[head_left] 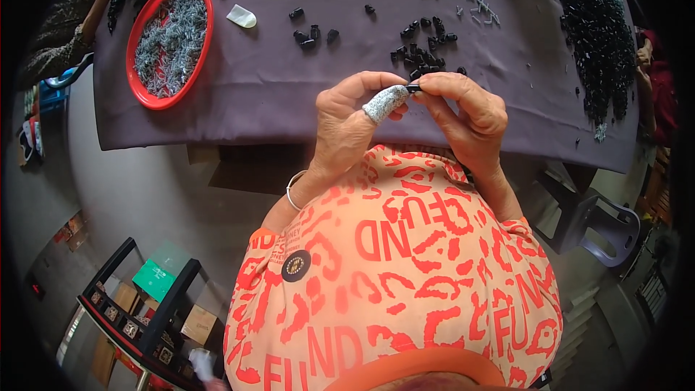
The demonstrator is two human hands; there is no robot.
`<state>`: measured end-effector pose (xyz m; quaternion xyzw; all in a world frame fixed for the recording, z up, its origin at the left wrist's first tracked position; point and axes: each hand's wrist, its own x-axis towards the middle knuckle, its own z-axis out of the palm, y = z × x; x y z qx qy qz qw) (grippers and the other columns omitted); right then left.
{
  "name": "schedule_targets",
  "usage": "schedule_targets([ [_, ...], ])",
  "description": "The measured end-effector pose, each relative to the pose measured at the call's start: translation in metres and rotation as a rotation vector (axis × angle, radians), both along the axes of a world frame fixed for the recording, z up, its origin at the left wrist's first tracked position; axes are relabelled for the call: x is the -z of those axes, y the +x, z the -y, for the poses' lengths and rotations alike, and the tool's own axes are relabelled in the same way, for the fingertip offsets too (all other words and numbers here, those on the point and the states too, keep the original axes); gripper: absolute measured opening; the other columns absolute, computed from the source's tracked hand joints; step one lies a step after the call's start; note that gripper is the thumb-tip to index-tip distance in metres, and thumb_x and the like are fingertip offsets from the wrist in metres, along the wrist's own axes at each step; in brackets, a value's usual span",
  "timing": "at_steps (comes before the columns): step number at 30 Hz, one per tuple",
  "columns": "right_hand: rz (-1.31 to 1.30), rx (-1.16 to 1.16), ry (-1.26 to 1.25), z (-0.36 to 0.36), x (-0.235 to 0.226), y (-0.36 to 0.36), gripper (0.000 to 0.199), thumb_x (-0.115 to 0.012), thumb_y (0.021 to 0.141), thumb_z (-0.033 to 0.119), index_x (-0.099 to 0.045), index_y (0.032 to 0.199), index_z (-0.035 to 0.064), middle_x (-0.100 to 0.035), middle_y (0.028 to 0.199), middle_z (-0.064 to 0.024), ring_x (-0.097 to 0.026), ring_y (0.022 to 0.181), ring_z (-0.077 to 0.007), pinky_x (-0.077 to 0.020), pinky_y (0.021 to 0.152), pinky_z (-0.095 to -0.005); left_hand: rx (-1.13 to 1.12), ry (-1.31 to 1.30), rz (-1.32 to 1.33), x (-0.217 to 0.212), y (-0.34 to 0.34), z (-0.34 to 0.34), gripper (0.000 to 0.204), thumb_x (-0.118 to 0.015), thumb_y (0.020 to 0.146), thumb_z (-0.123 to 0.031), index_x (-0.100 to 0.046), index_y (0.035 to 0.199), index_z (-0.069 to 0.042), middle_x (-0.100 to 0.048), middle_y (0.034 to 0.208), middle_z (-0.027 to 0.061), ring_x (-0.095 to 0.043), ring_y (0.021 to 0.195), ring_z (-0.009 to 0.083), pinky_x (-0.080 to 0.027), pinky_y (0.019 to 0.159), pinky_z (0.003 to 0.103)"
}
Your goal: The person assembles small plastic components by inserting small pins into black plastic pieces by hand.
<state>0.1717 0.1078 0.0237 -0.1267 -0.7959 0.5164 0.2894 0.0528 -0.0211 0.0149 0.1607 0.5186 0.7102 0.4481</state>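
Observation:
Just past the near edge of the cloth, both my hands meet over a small black plastic part (413,88). My left hand (342,122) is closed on it between thumb and forefinger; a speckled grey-white finger cover (386,103) wraps that thumb. My right hand (469,110) pinches at the part's right end, its fingertips hiding whatever else they may hold. Right beyond my fingers lies a loose cluster of similar black parts (426,58). Several thin grey pins (483,10) are scattered farther off to the right.
A red oval tray (161,103) heaped with grey pins stands at left, near a pale finger cover (242,16). A large black heap (597,43) covers the table's right end. Another person's arm (103,1) shows at upper left, a red sleeve (662,94) at right.

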Motion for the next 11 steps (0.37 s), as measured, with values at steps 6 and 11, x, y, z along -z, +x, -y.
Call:
schedule_targets([
  [6, -0.029, 0.021, 0.155, 0.006, 0.009, -0.008, 0.022, -0.064, 0.076, -0.015, -0.063, 0.095, -0.0028, -0.066, 0.092, -0.0136, -0.065, 0.084, -0.0196, -0.0527, 0.071, -0.0273, 0.013, -0.014, -0.021, 0.011, -0.002, 0.001, 0.017, -0.063, 0.088, -0.004, -0.064, 0.103, 0.003, -0.067, 0.091, 0.0066, -0.063, 0.081, 0.0111, -0.052, 0.07, 0.023],
  [11, -0.02, -0.032, 0.081, 0.003, 0.025, -0.009, 0.025, -0.064, 0.076, -0.014, -0.062, 0.098, -0.0013, -0.065, 0.094, -0.0126, -0.065, 0.085, -0.0212, -0.0519, 0.072, -0.0265, 0.019, -0.04, -0.176, 0.018, -0.003, 0.007, 0.015, -0.062, 0.088, -0.002, -0.067, 0.102, -0.002, -0.067, 0.093, 0.0069, -0.064, 0.081, 0.0128, -0.053, 0.07, 0.024],
])
